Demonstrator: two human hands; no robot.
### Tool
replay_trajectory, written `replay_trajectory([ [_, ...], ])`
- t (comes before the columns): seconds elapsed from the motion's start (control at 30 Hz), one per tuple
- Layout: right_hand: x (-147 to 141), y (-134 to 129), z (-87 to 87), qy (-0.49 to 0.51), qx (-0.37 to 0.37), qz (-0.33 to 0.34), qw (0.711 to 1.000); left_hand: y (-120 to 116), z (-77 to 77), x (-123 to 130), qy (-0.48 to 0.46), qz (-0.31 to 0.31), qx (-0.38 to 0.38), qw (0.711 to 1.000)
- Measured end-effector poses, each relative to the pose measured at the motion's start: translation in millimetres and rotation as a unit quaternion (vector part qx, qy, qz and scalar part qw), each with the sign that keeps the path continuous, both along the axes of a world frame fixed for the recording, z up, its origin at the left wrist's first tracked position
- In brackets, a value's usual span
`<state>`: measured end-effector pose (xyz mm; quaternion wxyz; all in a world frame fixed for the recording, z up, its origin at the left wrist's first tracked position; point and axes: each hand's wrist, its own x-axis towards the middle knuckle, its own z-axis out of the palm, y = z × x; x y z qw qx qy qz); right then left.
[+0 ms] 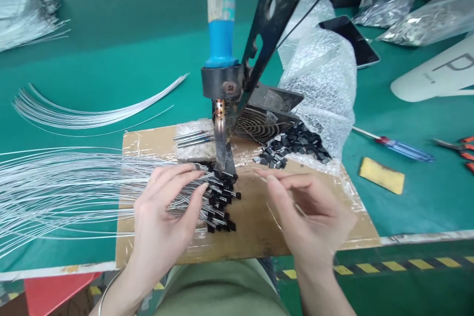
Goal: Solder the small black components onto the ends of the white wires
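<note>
Bench obs, head view: soldering step in hand, judging by layout. Blue-handled soldering iron (221, 19) is clamped tip-down in a black metal stand (272, 7), its tip (221, 145) just above a taped brown cardboard work board (255, 227) on the green bench mat (122, 49). Left hand (168, 212) lies flat, fingers nearly straight and spread, pressing down a fanned bundle of thin silver wires (55, 192) whose ends carry small black rectangular components (221, 197); the pressed-down row sits directly below and touching-close to the iron tip. Right hand (307, 212) is half closed, thumb and forefinger pinched on what looks like a fine strand, prob. solder wire (264, 177) (too thin and blurred to be sure), held just right of the tip. Loose pile of the same black components (296, 145) lies at the board's far right edge beside crumpled clear bubble wrap (322, 74). Small wire-guard fan (255, 126) behind the iron. Red-and-blue-handled screwdriver (400, 147) and yellow sponge pad (381, 175) well apart, on the mat to the right. Next move, as I judge: needs wire end + component lead brought to the tip together, left hand holding the fan steady, fingers clear of hot metal.
</note>
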<state>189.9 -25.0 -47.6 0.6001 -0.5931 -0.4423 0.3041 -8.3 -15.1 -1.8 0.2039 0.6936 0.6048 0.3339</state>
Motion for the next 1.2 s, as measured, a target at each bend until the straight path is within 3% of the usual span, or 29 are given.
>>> replay_trajectory([
  [0.1,22,0,-7.0,-0.012,-0.012,-0.087,0.996,6,4.8,-22,0.041,0.034,0.057,0.997],
  [0.23,42,0,-17.4,-0.012,-0.035,-0.159,0.987,58,2.5,-73,0.18,0.076,0.079,0.977],
  [0.37,46,2,-23.5,0.003,-0.04,-0.166,0.985,126,-18.3,-113,0.314,-0.009,-0.009,0.949],
  [0.5,43,5,-24.4,-0.002,-0.047,-0.158,0.986,163,-35.8,-120,0.324,-0.034,-0.019,0.945],
  [0.67,44,6,-26.6,0.008,-0.049,-0.151,0.987,186,-37.5,-114,0.302,0.006,0.01,0.953],
  [0.83,46,6,-29.8,0.009,-0.044,-0.146,0.988,207,-43.3,-108,0.267,0.005,-0.003,0.964],
  [1.0,47,5,-31.2,0.009,-0.044,-0.138,0.989,207,-48.4,-103,0.209,0.049,0.008,0.977],
  [1.2,47,4,-32.2,0.004,-0.042,-0.136,0.99,198,-38.2,-100,0.117,0.1,0.049,0.987],
])
